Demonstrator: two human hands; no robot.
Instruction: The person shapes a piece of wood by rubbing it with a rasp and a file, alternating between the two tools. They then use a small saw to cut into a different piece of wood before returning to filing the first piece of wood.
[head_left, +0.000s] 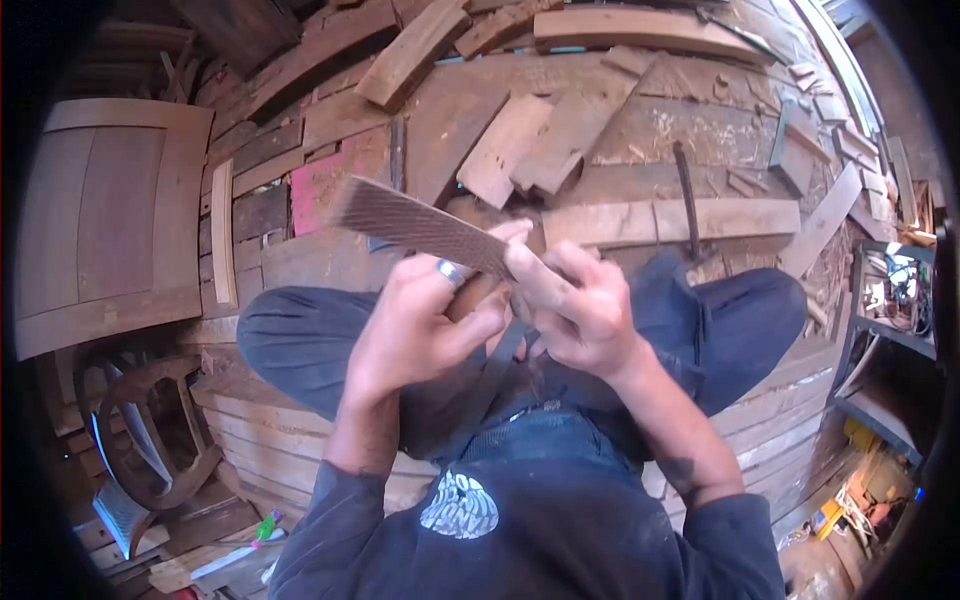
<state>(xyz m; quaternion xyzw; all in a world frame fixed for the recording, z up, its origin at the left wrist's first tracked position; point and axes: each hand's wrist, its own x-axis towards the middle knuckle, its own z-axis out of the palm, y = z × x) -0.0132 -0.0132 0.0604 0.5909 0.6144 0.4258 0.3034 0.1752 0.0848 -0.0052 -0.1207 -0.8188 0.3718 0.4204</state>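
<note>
A flat brown strip [425,225] with a ridged, file-like surface slants up and to the left in front of my body, its far end blurred. My right hand [580,305] is closed, fingers pressed on the strip's near end. Just below the strip, my left hand [420,325], with a ring on one finger, is curled shut. A small brown patch, perhaps wood, shows between its thumb and fingers, but most of it is hidden. Both hands meet above my crossed legs [310,335].
Ahead lie wood blocks [507,150], a long squared piece [720,220] and a dark metal bar [688,195]. A panelled wooden door [115,220] lies left, above a curved wooden frame [150,430]. Shelving [885,425] stands right. Shavings and offcuts litter the planks.
</note>
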